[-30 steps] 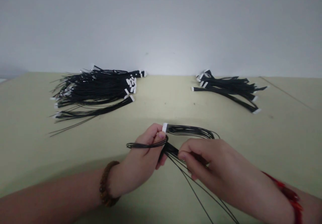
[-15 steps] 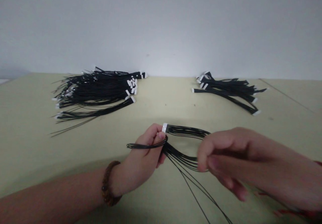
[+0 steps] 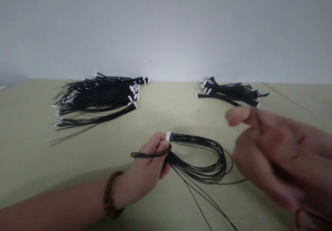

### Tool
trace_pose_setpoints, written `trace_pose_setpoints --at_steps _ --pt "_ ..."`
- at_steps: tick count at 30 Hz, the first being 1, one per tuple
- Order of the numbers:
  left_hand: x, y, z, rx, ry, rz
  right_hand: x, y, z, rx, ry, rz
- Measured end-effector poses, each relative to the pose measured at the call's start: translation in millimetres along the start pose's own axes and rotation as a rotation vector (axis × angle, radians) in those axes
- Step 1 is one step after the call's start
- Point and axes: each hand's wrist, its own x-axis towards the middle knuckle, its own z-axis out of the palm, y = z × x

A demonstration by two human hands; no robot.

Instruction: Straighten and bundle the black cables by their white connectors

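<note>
My left hand (image 3: 153, 158) is closed around a black wire harness, pinching it just below its white connector (image 3: 168, 136). From there the black wires (image 3: 220, 161) bend round in a loop to the right and come back into the hand. A small loop of wire (image 3: 145, 154) lies over the back of the thumb, and a few loose wires trail toward the lower right. My right hand (image 3: 269, 154) is raised right of the loop, blurred, with curled fingers. One thin wire runs toward it, and a dark strand shows between its fingers; its tip is hidden.
A large pile of black wire harnesses (image 3: 98, 94) with white connectors lies at the back left of the table (image 3: 166, 109). Behind my right hand is a smaller pile of harnesses (image 3: 230, 90). A pale wall (image 3: 166, 26) rises at the table's far edge.
My right hand has moved away from the wire loop, to the right and slightly up, uncovering the bend. My left hand keeps its grip on the harness.
</note>
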Motion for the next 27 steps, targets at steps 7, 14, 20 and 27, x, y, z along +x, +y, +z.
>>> trace_pose_setpoints --at_steps 7,14,20,27 --pt "-5 -4 0.3 -0.167 -0.060 -0.032 -9 3 35 -0.450 -0.071 -0.176" --pt "-9 -2 0.1 -0.183 -0.107 -0.018 -11 5 39 -0.539 -0.049 -0.252" --pt "-10 0 0.3 -0.162 -0.112 -0.008 -9 4 41 -0.525 -0.026 -0.297" --pt "-10 -1 -0.5 -0.116 -0.121 0.014 -9 5 42 -0.523 -0.036 -0.302"
